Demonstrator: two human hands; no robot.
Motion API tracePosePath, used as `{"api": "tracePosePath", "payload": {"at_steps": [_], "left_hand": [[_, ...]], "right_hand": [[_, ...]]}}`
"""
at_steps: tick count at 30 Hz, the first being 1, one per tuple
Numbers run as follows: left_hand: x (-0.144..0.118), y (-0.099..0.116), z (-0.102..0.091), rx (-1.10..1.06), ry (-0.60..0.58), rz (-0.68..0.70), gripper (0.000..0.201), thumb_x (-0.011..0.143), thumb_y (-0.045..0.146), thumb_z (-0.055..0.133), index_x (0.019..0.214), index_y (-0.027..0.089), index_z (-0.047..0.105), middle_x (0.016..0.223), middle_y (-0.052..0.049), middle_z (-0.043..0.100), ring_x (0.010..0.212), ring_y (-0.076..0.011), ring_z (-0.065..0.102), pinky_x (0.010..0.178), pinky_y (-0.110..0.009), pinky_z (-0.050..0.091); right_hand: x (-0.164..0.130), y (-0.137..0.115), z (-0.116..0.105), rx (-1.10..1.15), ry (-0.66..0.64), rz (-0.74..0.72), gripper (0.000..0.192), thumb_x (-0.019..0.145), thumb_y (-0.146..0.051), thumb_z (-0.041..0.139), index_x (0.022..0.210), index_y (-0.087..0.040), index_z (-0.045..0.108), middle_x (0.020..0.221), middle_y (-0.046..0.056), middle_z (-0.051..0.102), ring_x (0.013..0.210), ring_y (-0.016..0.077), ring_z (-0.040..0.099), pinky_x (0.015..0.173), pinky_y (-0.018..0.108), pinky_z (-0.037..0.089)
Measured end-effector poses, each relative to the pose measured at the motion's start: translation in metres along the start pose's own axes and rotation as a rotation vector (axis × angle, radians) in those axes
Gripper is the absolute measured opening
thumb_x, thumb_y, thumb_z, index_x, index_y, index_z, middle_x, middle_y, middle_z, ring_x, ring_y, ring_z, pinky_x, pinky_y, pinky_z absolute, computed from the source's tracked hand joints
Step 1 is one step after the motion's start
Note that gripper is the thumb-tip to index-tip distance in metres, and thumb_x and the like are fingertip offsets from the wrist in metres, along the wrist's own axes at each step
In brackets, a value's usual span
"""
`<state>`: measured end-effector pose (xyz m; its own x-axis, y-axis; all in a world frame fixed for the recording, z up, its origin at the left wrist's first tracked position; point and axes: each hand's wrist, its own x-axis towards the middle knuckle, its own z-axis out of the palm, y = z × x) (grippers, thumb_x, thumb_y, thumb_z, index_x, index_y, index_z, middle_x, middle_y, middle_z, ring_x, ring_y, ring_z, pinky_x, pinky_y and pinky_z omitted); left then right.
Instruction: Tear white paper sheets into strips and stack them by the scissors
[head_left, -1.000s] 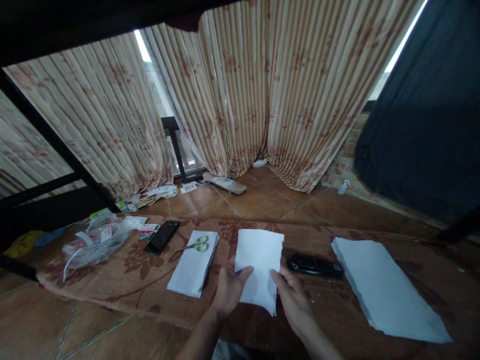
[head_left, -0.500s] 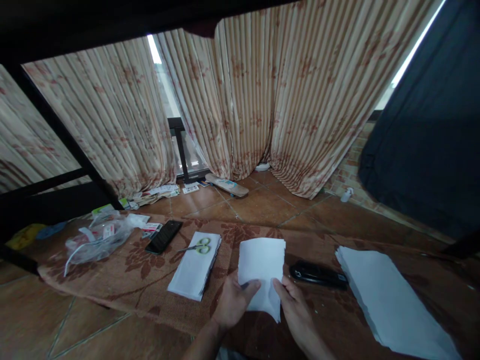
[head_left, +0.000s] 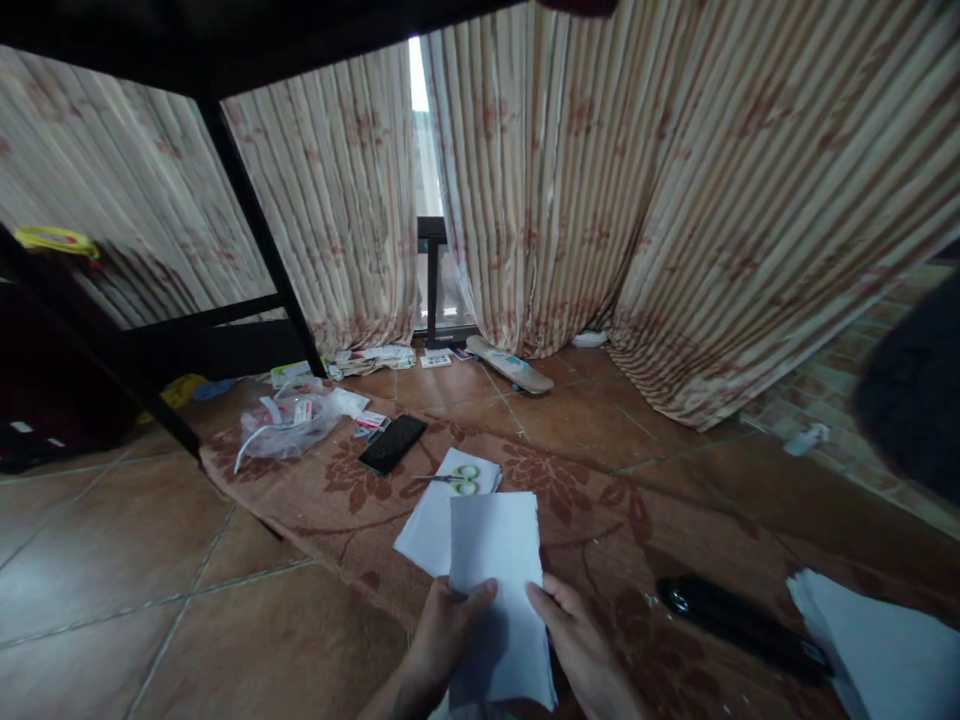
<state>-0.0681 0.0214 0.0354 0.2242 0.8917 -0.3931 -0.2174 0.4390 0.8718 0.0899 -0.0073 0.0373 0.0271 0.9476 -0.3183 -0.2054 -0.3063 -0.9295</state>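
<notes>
**Sheet of paper held in both hands above a patterned rug**

Held upright-tilted at the bottom centre of the head view: a white sheet of paper (head_left: 496, 590), gripped at its lower part from both sides. Left hand (head_left: 444, 635) pinching the sheet's left edge, thumb lying across the front face, fingers (head_left: 480, 597) closed on the paper. Right hand (head_left: 577, 645) clasping the right edge, thumb on the front, remaining fingers hidden behind the sheet. Lower corner of the sheet hanging down between the wrists.

Just beyond the sheet, partly covered by it in this view: a small stack of white paper (head_left: 435, 520) lying flat on the brown flowered rug (head_left: 600, 520). Resting on the far end of that stack: green-handled scissors (head_left: 454, 481), blades pointing left. Further left on the rug: a black phone (head_left: 392, 443), and beside it a crumpled clear plastic bag (head_left: 289, 425) with small packets around it.

To the right of the hands, well apart from the sheet: a long black object (head_left: 739, 625) on the rug, too dark to identify. At the far right edge: a larger pile of white paper (head_left: 877, 645), only partly in view.

Behind everything: tiled floor (head_left: 112, 560), striped floral curtains (head_left: 600, 200), a skateboard (head_left: 510, 364) lying near the curtain hem, and a dark metal frame (head_left: 255, 230) on the left.
</notes>
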Motion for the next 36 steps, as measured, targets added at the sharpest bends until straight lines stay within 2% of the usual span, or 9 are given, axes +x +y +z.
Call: {"api": "tracePosePath", "payload": {"at_steps": [5,8,11,15,19,21,26,31,36], "left_hand": [[-0.021,0.014,-0.025,-0.053,0.158,-0.057,0.053,0.057,0.055,0.079,0.082,0.009,0.070,0.074,-0.012,0.070,0.064,-0.0243,0.066,0.061,-0.032,0.052],[-0.028,0.020,-0.030,-0.049,0.153,-0.073,0.049,0.061,0.053,0.078,0.084,0.011,0.071,0.076,-0.012,0.071,0.068,-0.0263,0.067,0.067,-0.035,0.054],[-0.023,0.018,-0.024,-0.003,0.111,-0.129,0.048,0.062,0.051,0.078,0.085,0.010,0.071,0.075,-0.012,0.071,0.067,-0.0268,0.067,0.063,-0.034,0.053],[0.000,0.011,0.006,0.025,-0.009,-0.092,0.039,0.064,0.041,0.077,0.089,0.012,0.071,0.080,-0.009,0.071,0.072,-0.0238,0.066,0.064,-0.030,0.052],[0.025,-0.001,0.062,0.235,-0.133,-0.121,0.013,0.067,0.025,0.069,0.070,0.012,0.070,0.067,-0.004,0.068,0.064,-0.0172,0.062,0.061,-0.024,0.048],[0.033,-0.010,0.091,0.342,-0.168,-0.174,0.015,0.069,0.020,0.065,0.056,0.013,0.064,0.056,-0.001,0.062,0.054,-0.0136,0.056,0.052,-0.022,0.043],[0.043,-0.039,0.136,0.394,-0.167,-0.207,0.018,0.069,0.016,0.062,0.051,0.013,0.060,0.052,0.000,0.057,0.049,-0.0126,0.052,0.046,-0.023,0.038],[0.057,-0.054,0.146,0.486,-0.125,-0.200,0.016,0.065,0.017,0.065,0.051,0.014,0.059,0.053,-0.001,0.057,0.055,-0.0150,0.056,0.046,-0.022,0.038],[0.069,-0.060,0.149,0.580,-0.110,-0.197,0.017,0.063,0.020,0.066,0.049,0.015,0.058,0.051,-0.003,0.057,0.062,-0.0189,0.061,0.049,-0.022,0.040]], "right_hand": [[0.026,-0.014,0.018,-0.101,0.016,-0.115,0.045,0.077,-0.058,0.061,0.100,-0.019,0.067,0.099,0.008,0.072,0.091,0.0240,0.066,0.083,0.036,0.051],[0.030,-0.015,0.025,-0.127,0.001,-0.185,0.043,0.078,-0.058,0.060,0.096,-0.020,0.069,0.093,0.008,0.072,0.084,0.0232,0.067,0.078,0.036,0.053],[0.024,-0.012,0.016,-0.126,0.132,-0.226,0.042,0.077,-0.057,0.061,0.093,-0.019,0.070,0.092,0.009,0.073,0.081,0.0226,0.067,0.075,0.036,0.054],[0.004,-0.022,-0.042,-0.055,0.525,-0.289,0.041,0.072,-0.054,0.068,0.093,-0.018,0.070,0.088,0.009,0.073,0.072,0.0196,0.066,0.070,0.035,0.055],[-0.017,-0.052,-0.128,-0.094,0.858,-0.391,0.041,0.066,-0.050,0.073,0.093,-0.018,0.070,0.086,0.007,0.073,0.071,0.0177,0.066,0.073,0.035,0.055],[-0.023,-0.063,-0.163,-0.122,0.942,-0.432,0.042,0.064,-0.049,0.075,0.091,-0.018,0.070,0.084,0.007,0.072,0.071,0.0180,0.067,0.072,0.036,0.055],[-0.008,-0.065,-0.209,-0.318,0.887,-0.384,0.045,0.067,-0.055,0.068,0.091,-0.017,0.069,0.085,0.009,0.072,0.072,0.0189,0.067,0.069,0.035,0.056],[0.026,-0.050,-0.226,-0.542,0.736,-0.256,0.039,0.071,-0.050,0.061,0.092,-0.018,0.069,0.082,0.008,0.074,0.066,0.0180,0.065,0.065,0.034,0.052],[0.050,-0.043,-0.233,-0.766,0.662,-0.183,0.020,0.073,-0.035,0.057,0.082,-0.022,0.071,0.071,0.002,0.073,0.076,0.0204,0.065,0.078,0.036,0.046]]}}
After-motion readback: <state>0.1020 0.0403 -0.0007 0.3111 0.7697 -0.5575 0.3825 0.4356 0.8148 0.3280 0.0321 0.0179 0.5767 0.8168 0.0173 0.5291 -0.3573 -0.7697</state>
